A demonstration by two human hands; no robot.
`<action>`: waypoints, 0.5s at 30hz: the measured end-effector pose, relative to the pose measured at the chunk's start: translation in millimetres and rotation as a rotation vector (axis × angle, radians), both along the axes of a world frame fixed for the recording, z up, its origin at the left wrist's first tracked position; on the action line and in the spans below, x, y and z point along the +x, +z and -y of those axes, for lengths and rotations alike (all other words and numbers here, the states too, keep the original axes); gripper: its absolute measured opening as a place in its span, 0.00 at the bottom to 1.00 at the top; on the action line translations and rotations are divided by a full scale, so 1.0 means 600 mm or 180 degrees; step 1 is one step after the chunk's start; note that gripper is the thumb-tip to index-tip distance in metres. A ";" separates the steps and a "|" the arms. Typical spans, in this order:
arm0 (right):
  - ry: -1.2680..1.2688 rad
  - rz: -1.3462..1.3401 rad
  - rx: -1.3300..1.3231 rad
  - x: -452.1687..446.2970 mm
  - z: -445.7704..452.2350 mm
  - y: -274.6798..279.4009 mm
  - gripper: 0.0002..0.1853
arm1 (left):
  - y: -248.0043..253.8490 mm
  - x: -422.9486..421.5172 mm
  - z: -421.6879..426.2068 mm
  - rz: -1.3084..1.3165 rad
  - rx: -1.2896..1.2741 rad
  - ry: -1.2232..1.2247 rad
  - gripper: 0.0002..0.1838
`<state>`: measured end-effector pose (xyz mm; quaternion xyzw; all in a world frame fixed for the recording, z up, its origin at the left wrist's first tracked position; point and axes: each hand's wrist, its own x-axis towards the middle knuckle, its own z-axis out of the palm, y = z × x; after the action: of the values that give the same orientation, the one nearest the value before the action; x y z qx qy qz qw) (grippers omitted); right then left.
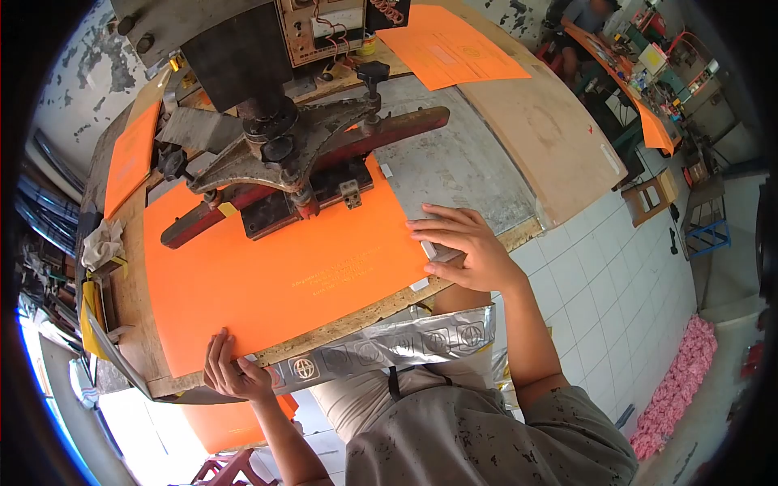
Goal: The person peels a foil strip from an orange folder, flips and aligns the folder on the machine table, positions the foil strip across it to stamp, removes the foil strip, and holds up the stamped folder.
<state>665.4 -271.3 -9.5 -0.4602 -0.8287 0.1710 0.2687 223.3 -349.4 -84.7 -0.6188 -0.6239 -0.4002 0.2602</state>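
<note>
A large orange sheet [243,283] with small gilt-coloured print lies on the bench under a press head [279,150]. My left hand [235,371] rests at the sheet's near left corner, its fingers stretched over the edge. At the right edge, my right hand [470,249] is spread with its fingertips on the orange sheet. Its palm is over a small light-coloured block [429,249], partly hidden. Between my hands, a strip of silver foil [389,348] stamped with round emblems hangs along the bench's front edge.
More printed orange sheets lie at the back right [454,49] and at the left [132,158]. A control box with a meter [324,28] stands behind the press. A brown board [535,130] covers the bench's right side. Another person [579,24] sits at the far right.
</note>
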 end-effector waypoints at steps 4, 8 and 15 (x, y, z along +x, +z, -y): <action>0.0024 -0.0063 -0.0043 0.001 -0.001 -0.004 0.27 | 0.000 0.000 0.000 -0.0005 0.0005 -0.0006 0.26; 0.0014 -0.0063 -0.0053 0.001 -0.001 -0.003 0.27 | 0.001 0.001 0.000 -0.0003 0.0011 -0.0013 0.25; 0.0002 -0.0068 -0.0121 0.001 0.000 0.000 0.28 | -0.004 -0.002 0.001 0.0021 0.0006 -0.0007 0.24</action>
<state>666.2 -271.1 -9.4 -0.4631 -0.8225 0.1918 0.2686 222.1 -349.8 -86.8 -0.6178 -0.6238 -0.4031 0.2583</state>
